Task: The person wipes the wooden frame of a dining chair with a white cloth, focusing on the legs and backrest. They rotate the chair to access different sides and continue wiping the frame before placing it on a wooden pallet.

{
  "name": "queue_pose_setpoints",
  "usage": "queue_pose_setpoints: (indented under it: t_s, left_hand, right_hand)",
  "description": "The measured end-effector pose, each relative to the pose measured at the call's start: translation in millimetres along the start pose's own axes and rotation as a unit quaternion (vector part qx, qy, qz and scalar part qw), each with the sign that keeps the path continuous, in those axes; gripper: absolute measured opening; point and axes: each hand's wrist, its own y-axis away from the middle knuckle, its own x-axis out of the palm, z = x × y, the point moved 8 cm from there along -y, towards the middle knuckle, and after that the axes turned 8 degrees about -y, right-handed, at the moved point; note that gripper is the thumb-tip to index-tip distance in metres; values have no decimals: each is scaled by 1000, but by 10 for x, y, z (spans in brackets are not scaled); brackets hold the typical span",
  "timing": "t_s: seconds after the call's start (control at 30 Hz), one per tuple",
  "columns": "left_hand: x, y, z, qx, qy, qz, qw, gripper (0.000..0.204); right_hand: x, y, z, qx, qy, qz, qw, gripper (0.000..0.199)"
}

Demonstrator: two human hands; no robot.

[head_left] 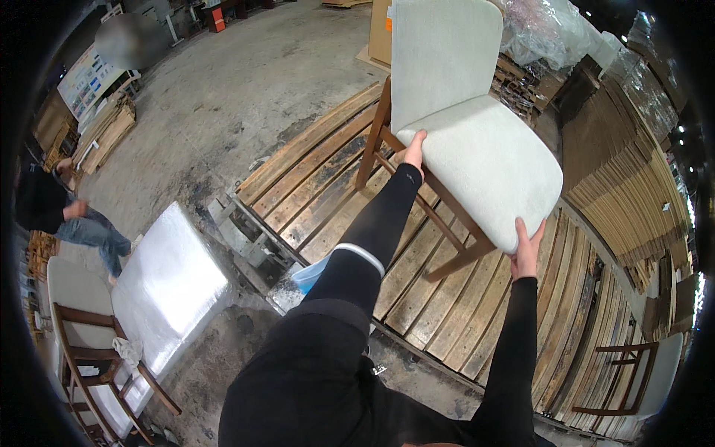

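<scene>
An upholstered chair (484, 153) with a pale grey seat and back and brown wooden legs is upright over a slatted wooden platform. My left hand (414, 155) grips the seat's side near the backrest, thumb on the fabric and the other fingers hidden below the edge. At the seat's front corner, my right hand (527, 253) has its thumb and a finger against the cushion, with its remaining fingers partly hidden. Whether all the chair's legs touch the slats cannot be seen.
The slatted platform (439, 316) spans the middle. At left are a plastic-wrapped block (167, 272), another chair (89, 335) lying tipped with a cloth (128, 352) on it, and a person (67, 212). Cardboard stacks (618, 179) line the right, above another chair (633, 380).
</scene>
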Motion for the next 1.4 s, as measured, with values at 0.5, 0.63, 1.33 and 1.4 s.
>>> queue_pose_setpoints:
  t_s: [0.5, 0.63, 1.33, 1.4]
  left_hand:
    - [-420, -9, 192, -128, -35, 27, 991, 95]
    - [-198, -376, 298, -136, -101, -59, 984, 116]
    - [-23, -857, -37, -32, -115, -8, 993, 111]
    - [147, -749, 98, 13, -100, 32, 994, 112]
  right_hand:
    - [-29, -354, 18, -33, -15, 37, 999, 89]
    - [-108, -745, -99, 8, -41, 17, 999, 92]
    - [305, -908, -536, -38, -66, -53, 996, 100]
    - [170, -946, -416, -41, -81, -24, 996, 97]
